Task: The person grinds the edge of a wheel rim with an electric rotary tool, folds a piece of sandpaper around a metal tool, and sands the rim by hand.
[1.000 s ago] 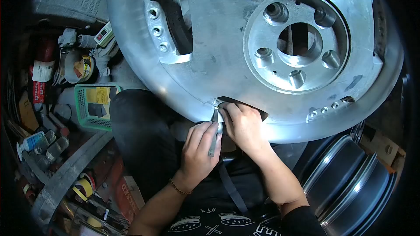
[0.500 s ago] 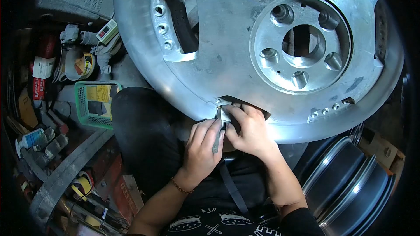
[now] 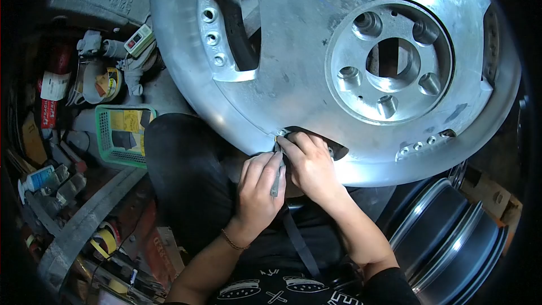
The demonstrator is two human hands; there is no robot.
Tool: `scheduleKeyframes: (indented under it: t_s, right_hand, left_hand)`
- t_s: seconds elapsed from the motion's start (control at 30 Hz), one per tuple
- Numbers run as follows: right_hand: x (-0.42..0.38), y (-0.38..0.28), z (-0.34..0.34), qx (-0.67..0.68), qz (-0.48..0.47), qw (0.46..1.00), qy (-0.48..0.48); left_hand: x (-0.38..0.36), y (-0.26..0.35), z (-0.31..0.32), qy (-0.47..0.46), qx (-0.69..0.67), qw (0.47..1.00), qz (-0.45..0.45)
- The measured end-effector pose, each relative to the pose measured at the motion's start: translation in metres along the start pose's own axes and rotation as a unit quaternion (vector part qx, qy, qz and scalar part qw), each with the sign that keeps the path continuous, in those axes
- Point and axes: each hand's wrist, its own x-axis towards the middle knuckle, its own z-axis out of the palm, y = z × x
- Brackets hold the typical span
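Note:
A large bare-metal wheel (image 3: pixel 293 79) fills the upper view, with bolt holes round its hub and window openings. At its lower edge, my left hand (image 3: pixel 259 186) is closed on a thin flat metal tool (image 3: pixel 275 183), like a small file. The tool's front end reaches the corner of the lower window opening (image 3: pixel 339 149). My right hand (image 3: pixel 310 164) is closed beside it, index fingertip and thumb at the front part of the tool. Its other fingers curl over the edge of that opening, tips partly hidden.
Left of my knee stands a green basket (image 3: pixel 121 161) holding yellow and dark sheets. Beyond it are a grinder-like tool (image 3: pixel 99 82), a switch box (image 3: pixel 139 39) and a blue-labelled bottle (image 3: pixel 39 178). Dark wheels with bright rims (image 3: pixel 446 237) stand at lower right, near a cardboard box (image 3: pixel 491 195).
My right hand has shifted slightly left, its index finger nearer the tool's front end. The tool has moved a little left with my left hand. The wheel sits slightly differently in view.

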Motion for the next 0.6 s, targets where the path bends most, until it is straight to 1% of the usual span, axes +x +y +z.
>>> scheduleKeyframes:
  t_s: [0.1, 0.17, 0.23, 0.4, 0.47, 0.53, 0.6]
  right_hand:
    - [-0.005, 0.003, -0.002, -0.005, 0.003, 1.0, -0.004]
    - [-0.009, 0.004, -0.003, -0.011, 0.004, 1.0, -0.002]
    - [-0.011, 0.005, -0.003, -0.014, -0.001, 1.0, 0.012]
    - [-0.001, -0.001, 0.0, 0.012, 0.0, 1.0, 0.004]
    - [-0.004, 0.0, -0.003, 0.009, 0.004, 1.0, 0.001]
    - [-0.011, 0.002, -0.005, -0.042, 0.012, 0.999, 0.0]
    - [-0.007, 0.0, -0.004, -0.033, 0.01, 0.999, 0.007]
  left_hand:
    - [0.001, 0.004, 0.002, 0.003, -0.001, 1.0, -0.003]
    - [0.001, 0.006, 0.005, -0.019, -0.016, 1.0, 0.001]
    - [0.001, 0.006, 0.005, -0.02, -0.014, 1.0, 0.001]
    - [0.002, 0.001, 0.002, 0.015, 0.009, 1.0, 0.002]
    - [0.001, 0.003, 0.004, 0.001, -0.002, 1.0, 0.004]
    - [0.0, 0.004, 0.006, -0.013, -0.015, 1.0, 0.007]
    - [0.002, 0.003, 0.003, -0.008, -0.011, 1.0, 0.005]
